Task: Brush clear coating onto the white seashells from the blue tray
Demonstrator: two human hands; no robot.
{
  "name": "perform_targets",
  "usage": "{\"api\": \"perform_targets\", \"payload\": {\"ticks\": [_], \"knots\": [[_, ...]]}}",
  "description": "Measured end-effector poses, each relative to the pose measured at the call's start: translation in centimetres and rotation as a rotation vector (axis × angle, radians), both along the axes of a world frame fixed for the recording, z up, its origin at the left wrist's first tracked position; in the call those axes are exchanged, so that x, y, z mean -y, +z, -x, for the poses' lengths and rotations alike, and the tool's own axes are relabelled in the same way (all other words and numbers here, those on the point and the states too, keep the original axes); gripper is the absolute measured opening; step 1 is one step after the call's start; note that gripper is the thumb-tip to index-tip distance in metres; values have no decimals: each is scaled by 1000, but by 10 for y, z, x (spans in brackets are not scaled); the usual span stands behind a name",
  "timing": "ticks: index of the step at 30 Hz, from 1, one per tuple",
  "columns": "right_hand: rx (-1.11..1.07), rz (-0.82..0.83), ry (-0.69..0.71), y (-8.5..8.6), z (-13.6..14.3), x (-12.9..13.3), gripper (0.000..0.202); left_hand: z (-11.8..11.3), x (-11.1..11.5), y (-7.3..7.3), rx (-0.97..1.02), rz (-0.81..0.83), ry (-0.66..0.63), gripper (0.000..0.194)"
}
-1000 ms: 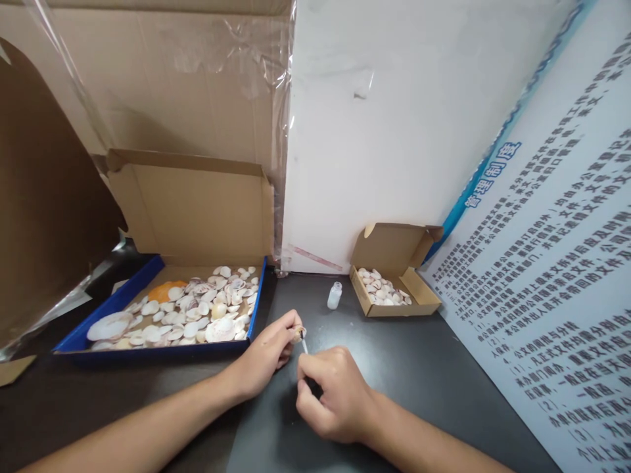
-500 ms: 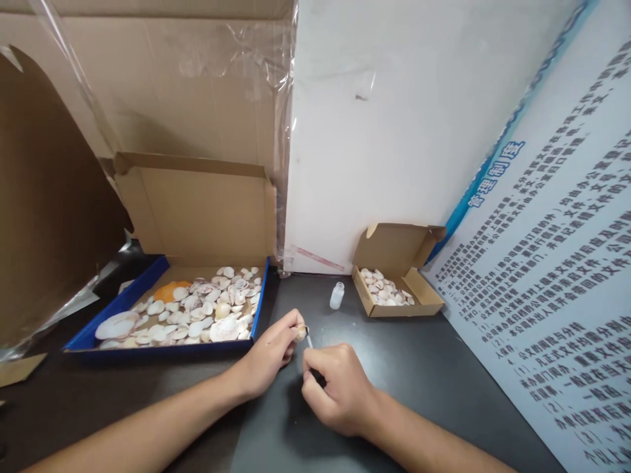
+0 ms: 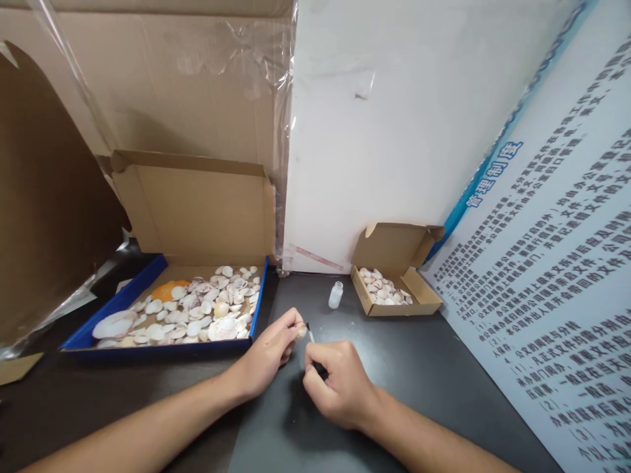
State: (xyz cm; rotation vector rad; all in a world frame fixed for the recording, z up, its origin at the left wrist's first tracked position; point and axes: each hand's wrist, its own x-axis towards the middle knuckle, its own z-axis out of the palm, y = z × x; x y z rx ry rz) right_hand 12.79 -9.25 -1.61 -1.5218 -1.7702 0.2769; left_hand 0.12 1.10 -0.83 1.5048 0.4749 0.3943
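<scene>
Between the thumb and fingers of my left hand [image 3: 270, 351] is a small pale seashell [image 3: 300, 330], partly covered by the fingertips. My right hand [image 3: 340, 381] is closed around a thin brush [image 3: 310, 334] with a light stem and a dark tip; most of its handle is hidden in the fist. The brush tip is at the shell's right edge; whether it touches I cannot tell. Beyond the hands stands a small clear bottle [image 3: 336, 296], without a cap and with whitish contents.
On the left, a blue-edged cardboard box [image 3: 162, 353] lies open, full of seashells [image 3: 197, 309]. A smaller open cardboard box [image 3: 426, 305] with shells stands at the back right. A white panel [image 3: 365, 151] and a printed board [image 3: 552, 263] border the dark table [image 3: 419, 394].
The brush tip has shifted slightly up at the shell's edge, and my right hand has tilted a little. My left hand keeps the shell in nearly the same place.
</scene>
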Motion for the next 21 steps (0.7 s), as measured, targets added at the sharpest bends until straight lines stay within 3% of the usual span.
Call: {"api": "perform_targets", "payload": {"ticks": [3,7,11,15,21], "knots": [[-14,-61,110,0,-1,0,13,-1,-1,-1,7,-1,-4,19],[-18,-21,8,0,-2,-1,19,0,-1,-2,17,-10,0,21],[2,-6,57,-1,-2,-3,24,1,0,-1,8,-88,14,22],[22,80,-36,0,-3,-4,30,1,0,-2,-23,-155,48,22],[23,41,24,-1,-5,-5,31,1,0,-1,-28,-173,42,21]]}}
